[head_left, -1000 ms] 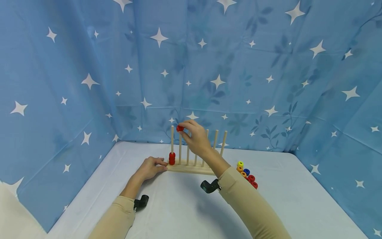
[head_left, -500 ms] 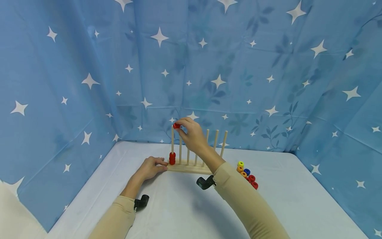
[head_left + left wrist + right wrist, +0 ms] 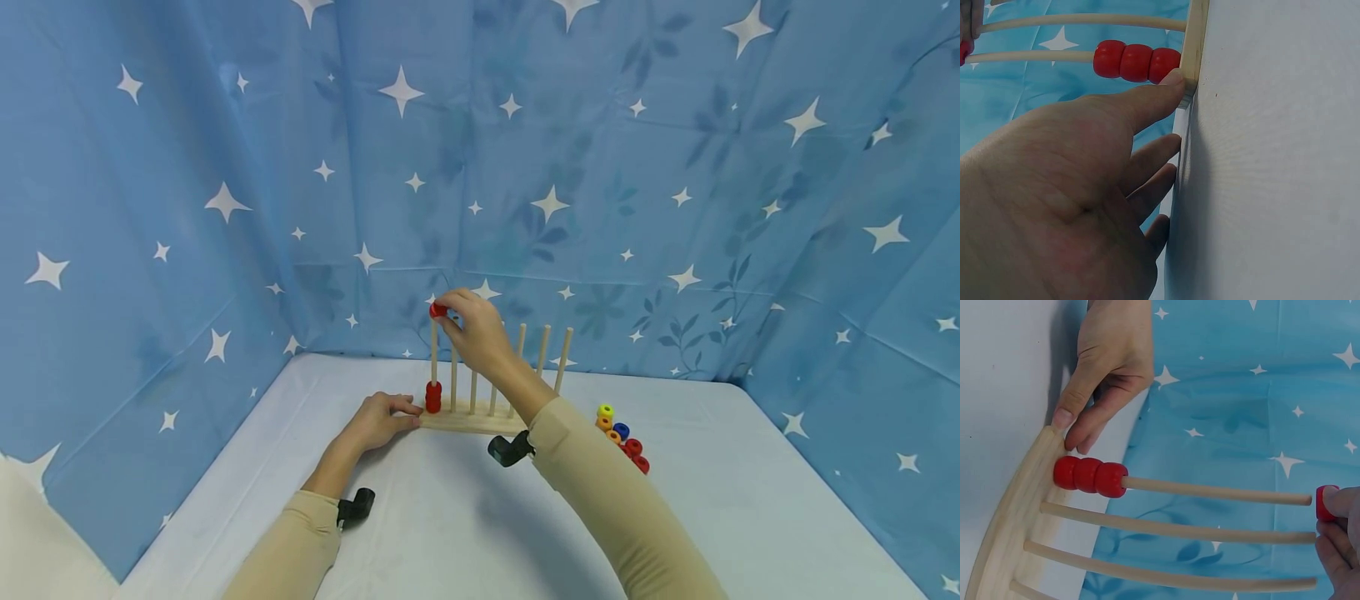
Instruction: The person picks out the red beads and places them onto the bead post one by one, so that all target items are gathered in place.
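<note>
My right hand [image 3: 474, 333] pinches a red bead [image 3: 1322, 502] between thumb and fingers, just above the tip of the leftmost rod [image 3: 1222, 491]. A narrow gap shows between bead and rod tip in the right wrist view. Three red beads [image 3: 433, 397] are stacked at the bottom of that same rod. The rod stands on a wooden base [image 3: 468, 422] with a row of upright rods. My left hand [image 3: 378, 422] touches the base's left end with thumb and forefinger, its fingers fairly straight; the left wrist view shows the thumb tip on the end beside the lowest bead.
Loose beads lie right of the base: a yellow bead [image 3: 605, 411], a blue bead [image 3: 621, 431], orange beads [image 3: 604, 424] and red beads [image 3: 633, 447]. My right forearm covers part of the base and some rods. A blue curtain [image 3: 495, 167] with stars rises behind the white table [image 3: 420, 517].
My right hand has moved left and slightly up with the red bead, from beside the leftmost rod to over its tip. My left hand has stayed at the base's end.
</note>
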The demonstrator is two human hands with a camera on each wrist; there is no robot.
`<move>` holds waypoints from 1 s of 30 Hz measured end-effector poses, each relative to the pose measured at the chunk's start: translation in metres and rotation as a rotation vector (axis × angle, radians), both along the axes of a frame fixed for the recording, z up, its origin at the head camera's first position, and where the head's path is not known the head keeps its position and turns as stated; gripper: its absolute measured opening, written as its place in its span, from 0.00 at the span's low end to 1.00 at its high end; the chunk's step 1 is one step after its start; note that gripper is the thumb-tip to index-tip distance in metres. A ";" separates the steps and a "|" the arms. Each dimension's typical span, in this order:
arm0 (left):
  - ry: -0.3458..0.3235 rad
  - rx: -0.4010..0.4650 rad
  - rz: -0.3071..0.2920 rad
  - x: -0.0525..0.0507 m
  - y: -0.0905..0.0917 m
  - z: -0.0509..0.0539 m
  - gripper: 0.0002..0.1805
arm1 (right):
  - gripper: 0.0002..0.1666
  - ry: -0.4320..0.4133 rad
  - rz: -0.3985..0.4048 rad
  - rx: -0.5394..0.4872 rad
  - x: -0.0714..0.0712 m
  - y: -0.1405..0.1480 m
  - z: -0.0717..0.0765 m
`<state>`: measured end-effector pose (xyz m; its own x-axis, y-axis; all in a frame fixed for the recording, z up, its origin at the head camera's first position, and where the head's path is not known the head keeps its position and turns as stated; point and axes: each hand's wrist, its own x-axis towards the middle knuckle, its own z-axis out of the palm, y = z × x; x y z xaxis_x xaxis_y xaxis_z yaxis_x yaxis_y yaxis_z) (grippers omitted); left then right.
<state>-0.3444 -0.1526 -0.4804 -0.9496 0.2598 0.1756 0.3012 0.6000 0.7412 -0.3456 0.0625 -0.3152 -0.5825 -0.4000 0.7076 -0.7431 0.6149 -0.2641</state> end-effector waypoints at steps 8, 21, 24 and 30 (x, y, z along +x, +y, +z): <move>0.004 -0.016 -0.007 0.000 0.000 0.000 0.10 | 0.11 -0.046 -0.018 0.011 0.000 -0.001 0.002; 0.006 -0.018 -0.009 -0.001 -0.001 0.000 0.10 | 0.12 -0.075 -0.005 0.014 -0.002 -0.002 0.000; 0.009 -0.016 -0.011 -0.002 -0.001 0.000 0.10 | 0.12 -0.073 -0.004 0.013 -0.002 -0.002 -0.001; -0.007 -0.007 -0.011 -0.002 -0.001 -0.001 0.10 | 0.12 -0.082 -0.015 0.028 -0.002 -0.003 -0.001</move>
<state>-0.3461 -0.1540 -0.4816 -0.9477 0.2716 0.1676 0.3031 0.6014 0.7392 -0.3473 0.0594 -0.3166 -0.6439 -0.4102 0.6459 -0.7106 0.6336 -0.3061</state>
